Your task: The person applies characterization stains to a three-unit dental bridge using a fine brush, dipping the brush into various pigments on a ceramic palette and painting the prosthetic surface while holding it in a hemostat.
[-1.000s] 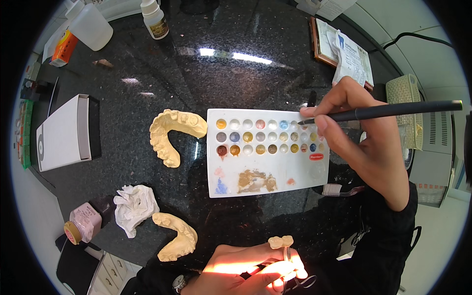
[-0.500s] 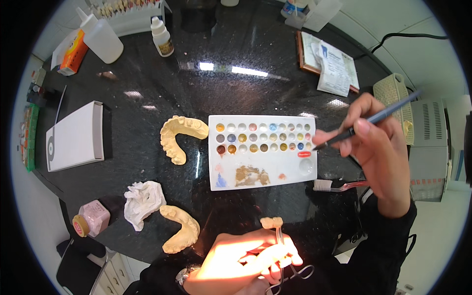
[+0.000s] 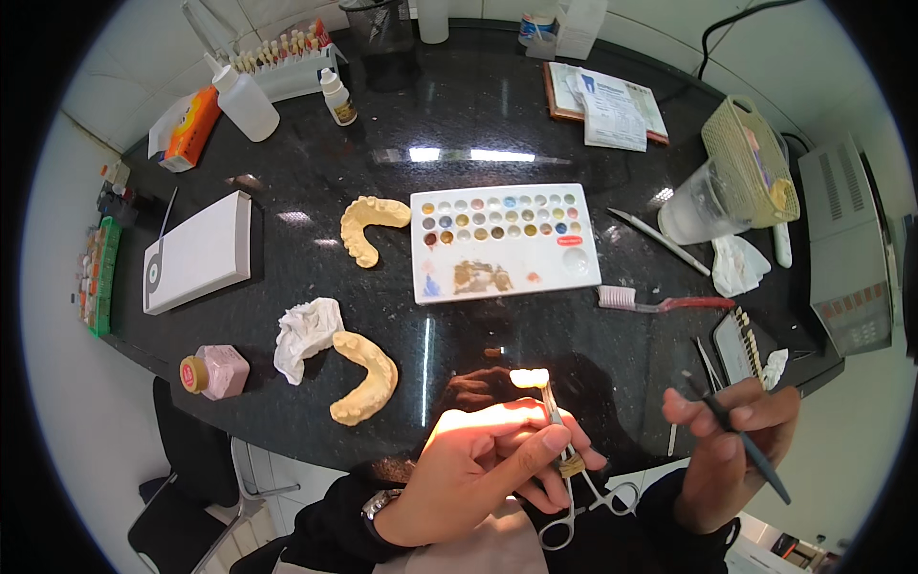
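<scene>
Left hand (image 3: 488, 469) gripping a scissor-handled clamp (image 3: 622, 497), fingers wrapped about its shanks; finger loops hang toward the near side. At its far tip, the small tooth piece (image 3: 529, 378), brightly lit, raised near the counter's near edge. Right hand (image 3: 746, 440) pinching a dark slim tool (image 3: 768, 469), well apart to the right; the working end is too blurred to read.

Risks, my judgement: the tooth piece could twist or drop if the clamp's catch slips or a loop is knocked; near the edge, it might reach the floor. A low sweep rightward by the right hand could snag the tweezers (image 3: 708, 364) or shade tabs (image 3: 751, 340) just beyond it.

Room: bare black counter (image 3: 478, 330) between tooth piece and white palette (image 3: 559, 277). Left side tighter: near plaster arch (image 3: 368, 383), crumpled tissue (image 3: 308, 335) beside it. Toothbrush (image 3: 617, 298) lies by the palette's near right corner.
</scene>
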The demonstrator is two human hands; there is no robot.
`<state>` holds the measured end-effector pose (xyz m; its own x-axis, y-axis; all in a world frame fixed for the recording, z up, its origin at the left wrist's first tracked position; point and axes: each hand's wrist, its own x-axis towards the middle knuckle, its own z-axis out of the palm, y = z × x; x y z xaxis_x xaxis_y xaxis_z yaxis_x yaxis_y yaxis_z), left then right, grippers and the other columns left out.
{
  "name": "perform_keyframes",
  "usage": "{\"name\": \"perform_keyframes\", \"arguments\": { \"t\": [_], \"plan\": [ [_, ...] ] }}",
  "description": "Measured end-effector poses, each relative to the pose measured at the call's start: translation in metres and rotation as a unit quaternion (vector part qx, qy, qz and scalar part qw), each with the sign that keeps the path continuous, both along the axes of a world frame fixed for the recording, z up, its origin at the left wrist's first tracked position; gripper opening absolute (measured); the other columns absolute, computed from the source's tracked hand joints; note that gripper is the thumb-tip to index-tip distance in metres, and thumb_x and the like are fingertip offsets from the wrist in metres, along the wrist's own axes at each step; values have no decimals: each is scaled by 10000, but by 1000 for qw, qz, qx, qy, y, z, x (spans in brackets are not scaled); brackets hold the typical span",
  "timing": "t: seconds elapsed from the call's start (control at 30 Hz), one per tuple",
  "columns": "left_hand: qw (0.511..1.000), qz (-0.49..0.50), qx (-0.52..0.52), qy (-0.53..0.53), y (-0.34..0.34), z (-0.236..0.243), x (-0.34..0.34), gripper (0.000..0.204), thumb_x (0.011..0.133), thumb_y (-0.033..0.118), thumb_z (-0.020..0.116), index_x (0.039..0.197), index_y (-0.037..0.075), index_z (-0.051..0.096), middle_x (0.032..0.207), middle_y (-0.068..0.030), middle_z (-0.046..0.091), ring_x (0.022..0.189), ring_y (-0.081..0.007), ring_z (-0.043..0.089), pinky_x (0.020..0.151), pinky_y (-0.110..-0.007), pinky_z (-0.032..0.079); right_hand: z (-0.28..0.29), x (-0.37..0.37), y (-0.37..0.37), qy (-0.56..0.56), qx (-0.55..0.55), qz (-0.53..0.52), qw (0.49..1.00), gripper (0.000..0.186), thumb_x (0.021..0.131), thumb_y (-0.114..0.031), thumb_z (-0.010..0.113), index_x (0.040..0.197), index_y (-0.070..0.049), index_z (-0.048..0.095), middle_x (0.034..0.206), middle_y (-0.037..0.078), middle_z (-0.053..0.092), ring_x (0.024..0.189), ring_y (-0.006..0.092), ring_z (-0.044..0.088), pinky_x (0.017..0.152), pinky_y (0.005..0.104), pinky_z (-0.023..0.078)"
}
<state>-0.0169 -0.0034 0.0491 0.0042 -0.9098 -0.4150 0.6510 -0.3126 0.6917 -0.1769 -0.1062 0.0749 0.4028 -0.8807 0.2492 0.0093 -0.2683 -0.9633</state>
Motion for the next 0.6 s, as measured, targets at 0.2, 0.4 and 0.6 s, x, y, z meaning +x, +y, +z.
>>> {"name": "perform_keyframes", "arguments": {
  "t": [0.2,0.4,0.6],
  "plan": [
    [999,-51,15,-8,-2,-1,-25,263,928,167,486,1038,-67,535,977,-143,629,706,-100,608,642,-211,535,-20,-25,21,-34,13,-55,998,324,817,-255,628,881,-20,416,690,110,504,594,172,586,628,362,557],
    [997,-72,20,-35,-3,-8,-55,240,915,148,499,995,-74,547,944,-197,634,717,-165,653,603,-224,550,-30,-51,33,-35,16,-69,997,356,811,-289,643,884,-17,426,726,143,553,633,200,619,628,312,525],
    [997,-68,22,-38,8,-20,-69,278,918,162,503,1044,-84,532,964,-154,627,735,-150,643,655,-240,553,-33,-55,48,-45,49,-46,997,268,812,-166,620,887,1,424,737,157,570,695,224,634,795,420,519]
  ]
}}
